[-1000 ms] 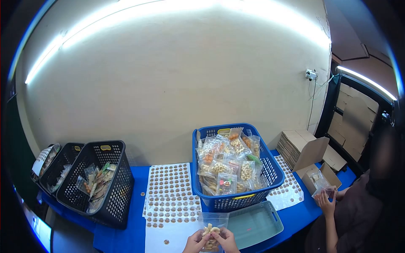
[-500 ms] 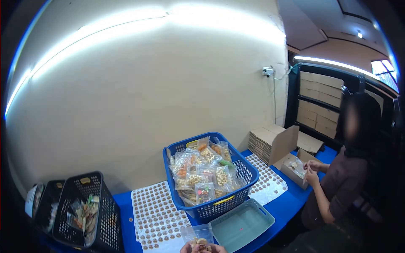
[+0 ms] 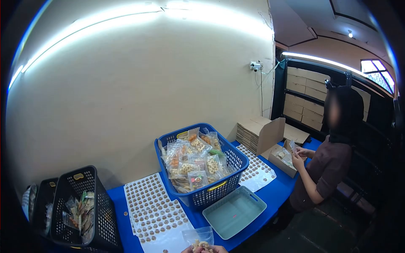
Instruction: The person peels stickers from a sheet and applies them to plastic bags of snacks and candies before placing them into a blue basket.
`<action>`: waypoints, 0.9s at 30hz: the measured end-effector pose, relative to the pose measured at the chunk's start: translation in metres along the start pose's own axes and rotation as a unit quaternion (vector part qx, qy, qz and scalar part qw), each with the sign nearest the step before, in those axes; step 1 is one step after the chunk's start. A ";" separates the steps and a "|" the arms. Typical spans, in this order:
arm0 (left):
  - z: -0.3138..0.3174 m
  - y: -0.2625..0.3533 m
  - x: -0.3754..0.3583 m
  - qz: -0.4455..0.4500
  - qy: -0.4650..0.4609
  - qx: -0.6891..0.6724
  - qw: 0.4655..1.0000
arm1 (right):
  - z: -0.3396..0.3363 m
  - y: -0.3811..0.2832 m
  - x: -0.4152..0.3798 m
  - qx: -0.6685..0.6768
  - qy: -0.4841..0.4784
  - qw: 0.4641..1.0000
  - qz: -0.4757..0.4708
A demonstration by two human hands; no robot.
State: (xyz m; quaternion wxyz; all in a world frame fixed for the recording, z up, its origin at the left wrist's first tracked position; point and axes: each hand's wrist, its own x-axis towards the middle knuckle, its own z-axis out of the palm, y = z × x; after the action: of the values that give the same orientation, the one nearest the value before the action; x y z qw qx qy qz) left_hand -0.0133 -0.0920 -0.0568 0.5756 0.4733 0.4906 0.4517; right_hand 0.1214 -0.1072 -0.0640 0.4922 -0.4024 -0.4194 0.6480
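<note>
At the bottom edge, a small clear plastic bag of cashew-like pale nuts (image 3: pixel 201 243) is held between my two hands. My left hand (image 3: pixel 188 249) grips its left side and my right hand (image 3: pixel 219 249) its right side. Only the fingers show; the frame cuts off the rest. The bag's clear top part stands up above the fingers. Just beyond it lie white sheets of round stickers (image 3: pixel 162 221), and to the right is a shallow grey-green tray (image 3: pixel 219 230) with a small red scrap in it.
A blue basket (image 3: pixel 202 197) heaped with filled bags stands on the blue table (image 3: pixel 116 198). Black baskets (image 3: pixel 99 211) with packets are at left. Flat cardboard (image 3: pixel 249 137) is stacked at the back right. A person (image 3: pixel 325 168) there holds a bag above an open box (image 3: pixel 291 170).
The view has shifted right and down, so everything appears further left and higher. My hands still hold the bag. The other person has raised a clear bag above the box.
</note>
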 end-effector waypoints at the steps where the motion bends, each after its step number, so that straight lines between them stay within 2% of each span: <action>1: -0.002 0.000 -0.004 0.015 0.012 0.014 1.000 | 0.004 0.004 -0.002 0.004 0.011 1.000 0.009; 3: -0.016 0.010 -0.008 0.014 -0.005 0.048 0.999 | 0.016 -0.011 -0.015 0.013 -0.018 1.000 0.016; 5: -0.029 0.048 -0.022 0.024 -0.056 0.100 0.993 | 0.033 -0.028 -0.028 -0.001 -0.034 0.999 0.021; 6: -0.034 0.053 -0.027 0.053 -0.073 0.108 0.990 | 0.040 -0.032 -0.033 -0.023 -0.036 0.999 0.019; 9: -0.045 0.035 -0.037 0.034 -0.081 0.086 0.992 | 0.049 -0.014 -0.040 -0.094 -0.047 0.994 -0.007; 11: -0.048 0.022 -0.045 0.037 -0.045 0.077 0.995 | 0.051 -0.003 -0.045 -0.166 -0.045 0.984 -0.039; 13: -0.047 0.017 -0.056 0.053 0.003 0.081 0.995 | 0.058 -0.012 -0.055 -0.150 -0.046 0.987 -0.024; 18: -0.047 0.035 -0.071 0.039 0.020 0.014 0.999 | 0.067 -0.001 -0.064 -0.209 -0.035 0.975 -0.070; 21: -0.049 0.036 -0.073 0.047 0.007 0.004 0.999 | 0.065 -0.017 -0.068 -0.192 -0.080 0.975 -0.077; 23: -0.050 0.040 -0.074 0.050 -0.012 0.021 0.998 | 0.063 -0.007 -0.063 -0.195 -0.043 0.975 -0.100; 24: -0.051 0.034 -0.073 0.017 -0.030 0.024 0.999 | 0.061 -0.014 -0.060 -0.206 -0.034 0.973 -0.098; 27: -0.044 0.024 -0.070 0.069 -0.030 0.003 0.997 | 0.059 -0.024 -0.051 -0.160 0.011 0.980 -0.115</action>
State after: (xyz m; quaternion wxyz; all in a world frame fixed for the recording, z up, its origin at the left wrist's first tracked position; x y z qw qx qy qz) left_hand -0.0661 -0.1532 -0.0270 0.5557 0.5212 0.4406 0.4748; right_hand 0.0828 -0.1613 -0.0165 0.4975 -0.4324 -0.5559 0.5065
